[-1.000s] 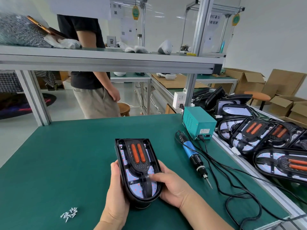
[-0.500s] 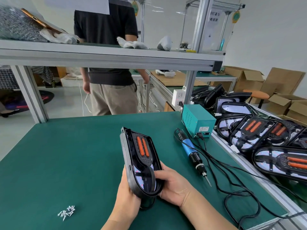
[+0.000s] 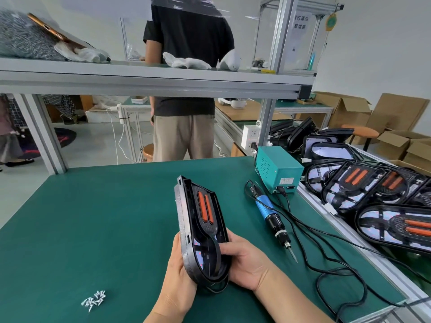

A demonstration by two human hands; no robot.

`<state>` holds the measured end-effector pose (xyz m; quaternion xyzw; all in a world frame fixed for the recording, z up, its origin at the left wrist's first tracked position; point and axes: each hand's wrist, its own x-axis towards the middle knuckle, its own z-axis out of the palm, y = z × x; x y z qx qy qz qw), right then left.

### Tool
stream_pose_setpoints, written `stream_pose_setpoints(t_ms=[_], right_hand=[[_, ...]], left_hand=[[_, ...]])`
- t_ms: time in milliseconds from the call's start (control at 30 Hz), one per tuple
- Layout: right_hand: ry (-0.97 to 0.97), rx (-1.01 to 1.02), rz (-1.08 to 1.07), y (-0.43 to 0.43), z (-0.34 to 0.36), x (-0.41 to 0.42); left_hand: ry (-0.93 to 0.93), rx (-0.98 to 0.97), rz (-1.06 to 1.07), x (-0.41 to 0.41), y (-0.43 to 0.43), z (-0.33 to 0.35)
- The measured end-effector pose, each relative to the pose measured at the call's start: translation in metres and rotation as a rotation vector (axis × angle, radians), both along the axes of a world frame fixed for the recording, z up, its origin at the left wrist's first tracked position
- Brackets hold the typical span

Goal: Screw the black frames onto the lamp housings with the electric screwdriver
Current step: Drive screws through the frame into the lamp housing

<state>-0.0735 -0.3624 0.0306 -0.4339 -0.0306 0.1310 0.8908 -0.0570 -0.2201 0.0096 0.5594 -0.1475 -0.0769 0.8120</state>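
1. Head view: the left hand [image 3: 179, 279] and right hand [image 3: 247, 264] both clasp the lamp housing's [image 3: 184, 229] rounded near end, holding it tipped on edge above the green bench [image 3: 93, 217].
2. It looks like rigid, light plastic, best gripped by the rim and not the lit panel.
3. The electric screwdriver [image 3: 271, 216] lies free to its right.

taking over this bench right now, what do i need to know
Left hand and right hand both grip the lamp housing, tilted on edge over the green mat, with the black frame seated in it.
Electric screwdriver lies unheld on the mat to the right; screws piled front left.
Cannot tell if any screw is in.
Left: drive screws, then likely the housings stacked at right.
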Motion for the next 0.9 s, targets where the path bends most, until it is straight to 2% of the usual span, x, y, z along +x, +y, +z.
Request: stream_pose_setpoints(t_ms=[333, 400, 500, 600, 700, 767, 833, 867, 900], right_hand=[[0.003, -0.014, -0.058, -0.001, 0.003, -0.001], [-0.007, -0.006, -0.059, 0.0, 0.003, -0.001], [-0.01, 0.022, -0.071, 0.0, 0.004, -0.001], [0.001, 0.031, -0.097, -0.001, 0.004, -0.002], [0.002, 0.003, -0.134, -0.002, 0.005, -0.002], [0.0, -0.033, -0.161, -0.002, 0.005, -0.004], [-0.006, -0.107, -0.202, -0.001, 0.003, -0.006], [-0.007, -0.155, -0.227, 0.0, 0.002, -0.007], [-0.005, -0.201, -0.254, -0.001, 0.002, -0.009]], left_hand=[[-0.02, -0.023, 0.047, -0.004, 0.003, 0.012], [-0.043, 0.014, 0.112, -0.003, 0.003, 0.014], [-0.103, 0.201, 0.25, -0.001, 0.008, 0.012], [-0.007, 0.285, 0.285, 0.004, 0.009, 0.013], [0.003, 0.253, 0.196, 0.004, 0.003, 0.004], [0.03, 0.189, 0.021, 0.007, 0.004, -0.01], [0.156, -0.042, -0.151, 0.012, 0.001, -0.008], [0.194, -0.081, -0.197, 0.015, -0.006, -0.002], [0.145, -0.036, -0.193, 0.015, -0.008, 0.01]])
